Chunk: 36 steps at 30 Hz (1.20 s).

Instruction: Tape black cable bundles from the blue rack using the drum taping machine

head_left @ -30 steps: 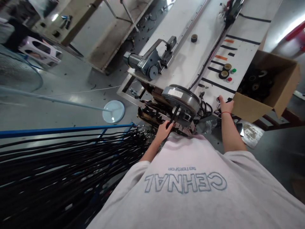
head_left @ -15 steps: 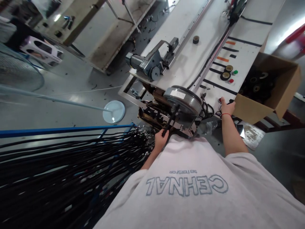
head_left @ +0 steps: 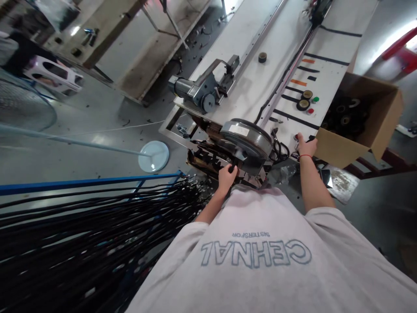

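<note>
My left hand is closed round a short black piece, a cable by its look, just below the round machine head. At the near right corner of the white workbench, my right hand rests beside a red button, its thumb close to the button. A dark object lies partly under its fingers, too small to make out. Black-handled scissors lie between the round head and my right hand. A black cable runs along the bench's rail to the round head.
An open cardboard box with black rolls stands on the right. Tape rolls lie on the bench. A motor unit sits at its left edge. Many black cables hang on a blue rack at the lower left.
My left hand has moved up and right, nearer the round machine head, and less of the black piece shows. My right hand stays beside the red button. The whole view has shifted slightly.
</note>
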{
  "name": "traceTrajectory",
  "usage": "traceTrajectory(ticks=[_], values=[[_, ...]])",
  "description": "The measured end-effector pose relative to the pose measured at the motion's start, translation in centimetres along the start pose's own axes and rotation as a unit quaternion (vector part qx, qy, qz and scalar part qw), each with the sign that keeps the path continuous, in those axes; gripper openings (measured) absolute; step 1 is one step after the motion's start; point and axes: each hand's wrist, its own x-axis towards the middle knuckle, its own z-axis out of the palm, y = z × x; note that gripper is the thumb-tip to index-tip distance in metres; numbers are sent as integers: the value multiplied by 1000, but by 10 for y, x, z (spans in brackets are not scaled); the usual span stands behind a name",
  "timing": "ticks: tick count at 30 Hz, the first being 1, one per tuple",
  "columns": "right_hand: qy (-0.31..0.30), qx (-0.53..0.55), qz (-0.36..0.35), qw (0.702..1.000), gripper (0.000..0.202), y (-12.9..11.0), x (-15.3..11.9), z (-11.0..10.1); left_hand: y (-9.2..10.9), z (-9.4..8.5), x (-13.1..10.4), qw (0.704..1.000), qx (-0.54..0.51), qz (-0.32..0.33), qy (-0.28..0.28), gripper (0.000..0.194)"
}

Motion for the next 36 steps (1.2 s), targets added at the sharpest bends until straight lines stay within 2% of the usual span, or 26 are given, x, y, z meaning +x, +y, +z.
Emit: traceTrajectory(ticks=[3, 12, 17, 21, 24, 28, 33, 36], values=[[7, 9, 0, 1000, 71, 3, 3, 3, -10, 0, -2, 1000, -2, -10, 8, 27], [12, -5, -15, 1000, 78, 9, 12, 6, -49, 8, -32, 997, -36, -58, 21, 32], [4, -13, -11, 1000, 78, 8, 11, 5, -62, -3, -49, 997, -52, -52, 20, 34], [-8, -28, -13, 1000, 78, 6, 10, 3, -50, -17, -61, 996, -80, -14, 18, 40], [-5, -33, -8, 999, 77, 5, 9, 3, -34, -20, -59, 996, -84, -1, 19, 40], [-4, -31, -5, 1000, 73, 5, 9, 2, -16, -16, -46, 996, -82, 11, 18, 41], [-21, -41, 0, 999, 73, -2, 11, 0, -4, -9, -27, 994, -104, 30, 10, 32], [-5, -60, -23, 998, 76, -5, 8, 2, 1, -6, -20, 992, -117, 36, -11, 37]])
